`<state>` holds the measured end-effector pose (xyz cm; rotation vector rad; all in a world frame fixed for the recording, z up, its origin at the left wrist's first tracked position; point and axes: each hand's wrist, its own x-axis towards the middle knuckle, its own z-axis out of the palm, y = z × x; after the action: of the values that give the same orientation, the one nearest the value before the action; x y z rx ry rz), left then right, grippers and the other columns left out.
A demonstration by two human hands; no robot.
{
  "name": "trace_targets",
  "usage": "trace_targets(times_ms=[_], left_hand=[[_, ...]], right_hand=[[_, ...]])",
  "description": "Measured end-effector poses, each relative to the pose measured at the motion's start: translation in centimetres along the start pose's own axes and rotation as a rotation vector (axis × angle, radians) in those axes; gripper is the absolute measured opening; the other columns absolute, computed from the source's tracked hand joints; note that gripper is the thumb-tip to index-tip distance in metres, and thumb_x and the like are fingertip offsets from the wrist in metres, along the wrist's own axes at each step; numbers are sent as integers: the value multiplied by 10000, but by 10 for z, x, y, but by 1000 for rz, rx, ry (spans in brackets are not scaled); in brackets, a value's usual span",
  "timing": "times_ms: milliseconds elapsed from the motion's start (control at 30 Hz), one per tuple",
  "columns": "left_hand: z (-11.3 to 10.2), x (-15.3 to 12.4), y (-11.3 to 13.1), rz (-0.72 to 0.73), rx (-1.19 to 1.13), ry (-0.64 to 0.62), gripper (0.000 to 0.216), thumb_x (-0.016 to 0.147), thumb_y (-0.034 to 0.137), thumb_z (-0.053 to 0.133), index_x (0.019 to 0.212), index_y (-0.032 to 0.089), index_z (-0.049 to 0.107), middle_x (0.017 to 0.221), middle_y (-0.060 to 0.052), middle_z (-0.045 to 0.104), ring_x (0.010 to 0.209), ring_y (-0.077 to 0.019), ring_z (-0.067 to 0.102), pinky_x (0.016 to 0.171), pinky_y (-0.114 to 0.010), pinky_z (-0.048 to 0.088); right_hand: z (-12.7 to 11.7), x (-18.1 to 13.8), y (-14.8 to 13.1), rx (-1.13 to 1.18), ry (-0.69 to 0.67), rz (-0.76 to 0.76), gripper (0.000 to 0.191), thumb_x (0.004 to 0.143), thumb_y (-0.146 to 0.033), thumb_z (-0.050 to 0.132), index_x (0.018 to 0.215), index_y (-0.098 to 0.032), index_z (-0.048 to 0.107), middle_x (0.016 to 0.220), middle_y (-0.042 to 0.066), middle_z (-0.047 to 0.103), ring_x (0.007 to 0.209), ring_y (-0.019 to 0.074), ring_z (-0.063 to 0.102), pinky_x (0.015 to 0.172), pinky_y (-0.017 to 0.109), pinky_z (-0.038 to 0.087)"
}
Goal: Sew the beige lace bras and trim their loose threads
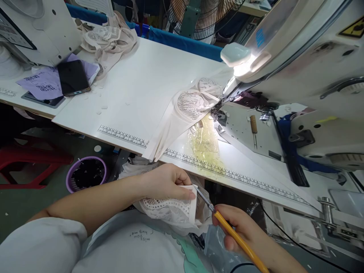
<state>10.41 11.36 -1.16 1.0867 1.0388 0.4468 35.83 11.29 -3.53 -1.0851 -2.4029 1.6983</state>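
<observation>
My left hand (pixel 166 182) is closed, pinching a white lace garment piece (pixel 170 210) in my lap just below the table's front edge. My right hand (pixel 241 229) is closed round yellow-handled thread snips (pixel 227 227), whose metal tips touch the fabric edge beside my left thumb. On the white sewing table (pixel 142 83) another lace bra piece (pixel 193 104) lies under the needle of the sewing machine (pixel 307 76).
A black phone (pixel 72 77) rests on purple papers at the far left. A heap of pale lace garments (pixel 109 38) lies at the back. A purple bin (pixel 87 174) and a red stool (pixel 25 161) stand on the floor. A fan (pixel 201 17) is behind the table.
</observation>
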Motion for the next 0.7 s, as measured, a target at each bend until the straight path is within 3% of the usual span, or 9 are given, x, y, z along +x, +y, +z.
trace_targets(times_ms=[133, 267, 467, 700], left_hand=[[3, -1, 0, -8, 9, 25, 160, 693, 278, 599, 611, 143, 569, 514, 45, 433, 450, -61, 340, 414, -198, 259], [4, 0, 2, -27, 38, 24, 184, 688, 232, 566, 533, 151, 508, 456, 68, 355, 418, -52, 282, 393, -201, 214], [3, 3, 2, -84, -32, -19, 151, 665, 242, 580, 559, 146, 532, 447, 73, 371, 403, -48, 281, 396, -205, 214], [1, 6, -6, -74, -115, -63, 161, 642, 271, 620, 576, 143, 546, 457, 72, 377, 415, -53, 290, 415, -215, 228]], right_hand=[[4, -1, -5, -44, 59, -9, 667, 663, -850, 296, 607, -193, 399, 600, -32, 321, 529, 119, 301, 472, 244, 245], [3, 1, -8, -41, -2, 24, 661, 669, -847, 301, 638, -195, 401, 640, -21, 348, 561, 129, 323, 495, 244, 278], [4, 3, -5, -21, -43, -10, 679, 646, -865, 282, 691, -196, 388, 675, -19, 341, 590, 132, 302, 524, 257, 275], [12, 3, 6, 3, -7, -63, 558, 787, -741, 316, 640, -202, 326, 631, -36, 303, 550, 114, 290, 498, 247, 250]])
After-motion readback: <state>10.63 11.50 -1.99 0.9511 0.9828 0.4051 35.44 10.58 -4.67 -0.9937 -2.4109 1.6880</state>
